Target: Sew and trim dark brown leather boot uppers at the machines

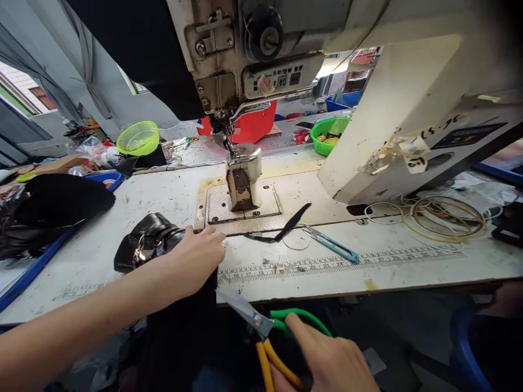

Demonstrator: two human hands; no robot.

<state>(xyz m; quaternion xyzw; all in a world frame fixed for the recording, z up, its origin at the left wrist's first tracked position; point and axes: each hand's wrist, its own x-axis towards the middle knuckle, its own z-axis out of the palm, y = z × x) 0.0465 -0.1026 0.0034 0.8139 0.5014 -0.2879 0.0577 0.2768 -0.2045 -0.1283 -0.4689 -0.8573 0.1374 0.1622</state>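
Observation:
My left hand [196,258] lies on black material at the table's front edge, fingers together and pressed down, right beside a dark leather bag [143,245] with metal rings. My right hand [327,362], low at the bottom edge, grips scissors [261,326] with green and yellow handles; their blades point up-left toward the black material [180,326] hanging below the table. A black strap [286,226] lies on the table in front of the post-bed sewing machine [243,177].
Blue-handled thread snips [330,245] lie by a printed ruler [327,264] along the table front. Wire rings [443,218] sit at the right. A green basket [138,137], green bowl [327,133] and red container [253,122] stand behind. Black fabric [53,204] is piled left.

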